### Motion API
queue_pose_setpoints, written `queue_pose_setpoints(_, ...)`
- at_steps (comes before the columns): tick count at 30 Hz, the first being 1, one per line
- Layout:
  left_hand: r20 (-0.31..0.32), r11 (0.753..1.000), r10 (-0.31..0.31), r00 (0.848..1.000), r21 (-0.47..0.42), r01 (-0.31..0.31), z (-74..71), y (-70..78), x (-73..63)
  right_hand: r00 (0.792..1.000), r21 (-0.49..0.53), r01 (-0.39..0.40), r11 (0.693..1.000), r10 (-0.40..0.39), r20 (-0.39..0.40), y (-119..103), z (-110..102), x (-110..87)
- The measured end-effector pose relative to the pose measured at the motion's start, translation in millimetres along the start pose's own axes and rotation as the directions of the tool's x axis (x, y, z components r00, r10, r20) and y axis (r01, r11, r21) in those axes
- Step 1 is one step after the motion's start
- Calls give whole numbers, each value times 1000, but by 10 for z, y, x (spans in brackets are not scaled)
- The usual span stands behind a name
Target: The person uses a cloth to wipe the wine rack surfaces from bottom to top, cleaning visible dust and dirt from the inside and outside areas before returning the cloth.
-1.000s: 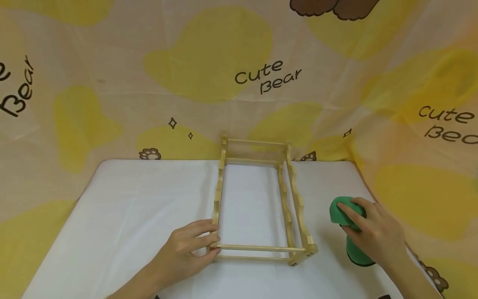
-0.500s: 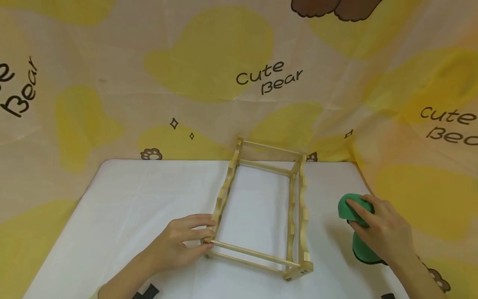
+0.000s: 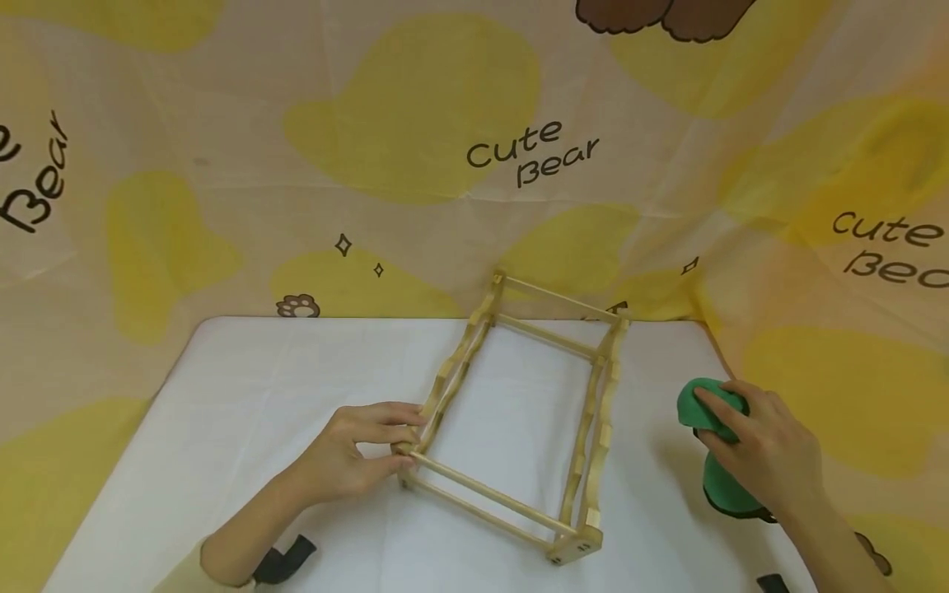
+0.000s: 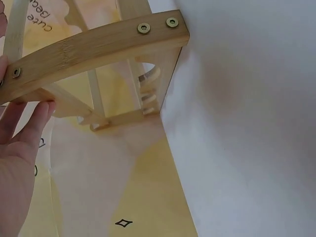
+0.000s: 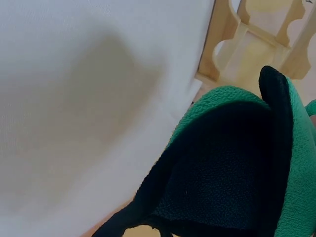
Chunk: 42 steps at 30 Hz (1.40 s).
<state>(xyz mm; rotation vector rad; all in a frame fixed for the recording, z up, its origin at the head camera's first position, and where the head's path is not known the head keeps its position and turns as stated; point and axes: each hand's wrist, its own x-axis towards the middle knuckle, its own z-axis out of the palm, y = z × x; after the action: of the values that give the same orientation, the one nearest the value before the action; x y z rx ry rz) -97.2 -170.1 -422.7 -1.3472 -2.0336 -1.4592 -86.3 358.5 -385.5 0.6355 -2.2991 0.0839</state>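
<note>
A pale wooden rack (image 3: 485,500) with scalloped side rails and round crossbars stands on the white surface, turned at an angle. My left hand (image 3: 363,449) grips its near left corner, thumb in front and fingers over the side rail. In the left wrist view, the fingers (image 4: 42,116) touch the underside of the rack's curved end piece (image 4: 94,44), which has metal bolts. To the right of the rack, my right hand (image 3: 771,449) holds a folded green cloth (image 3: 695,405). Its dark inner side (image 5: 222,163) fills much of the right wrist view. The cloth is apart from the rack.
A white-covered table (image 3: 259,387) lies under the rack. Behind and beside it hangs a yellow patterned curtain (image 3: 415,107) with "Cute Bear" lettering. Black strap-like pieces show near the left forearm (image 3: 285,562) and at the bottom right (image 3: 773,583).
The rack has turned clockwise: its far end swung right and its near end shifted left with my left hand. My right hand and the cloth moved slightly right and away.
</note>
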Motion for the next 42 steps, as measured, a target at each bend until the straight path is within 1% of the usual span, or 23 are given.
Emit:
queue_pose_setpoints(1,3,1000,-2,1000,3,2,-7,-7,6,1000,1,-5,1000,5,5,15,9,1)
queue_pose_setpoints(5,10,998,-64,998,2,64,-46,-33,14,999,0,-24,1000,24,24,58,46,3)
queue_pose_setpoints(8,13,993,-114,993,-13,114,-85,-61,10,999,2,-37,999,37,34,72,69,4)
queue_pose_setpoints(12,7,991,-127,992,-29,127,-134,-96,13,998,8,-45,999,45,45,86,91,6)
queue_pose_setpoints(17,4,990,-134,991,-45,134,-161,-121,2,997,14,-55,998,54,52,107,111,-14)
queue_pose_setpoints(19,-1,989,-142,990,-30,142,-171,-125,-13,997,14,-63,998,62,53,111,118,-22)
queue_pose_setpoints(23,-28,981,-194,981,19,195,-215,-128,-65,996,11,-72,997,72,54,112,127,-31)
queue_pose_setpoints(25,-48,974,-219,974,39,221,-258,-135,-97,996,11,-71,997,70,53,113,129,-33)
queue_pose_setpoints(28,-73,968,-239,968,56,243,-335,-157,-135,996,13,-74,997,73,56,116,132,-45)
queue_pose_setpoints(33,-109,961,-256,961,77,265,-443,-194,-171,993,14,-94,995,93,75,122,141,-76)
queue_pose_setpoints(36,-131,959,-255,958,90,268,-474,-206,-187,994,15,-85,996,84,67,133,152,-81)
queue_pose_setpoints(42,-166,965,-212,963,122,234,-488,-256,-180,997,18,-68,998,67,43,144,170,-82)
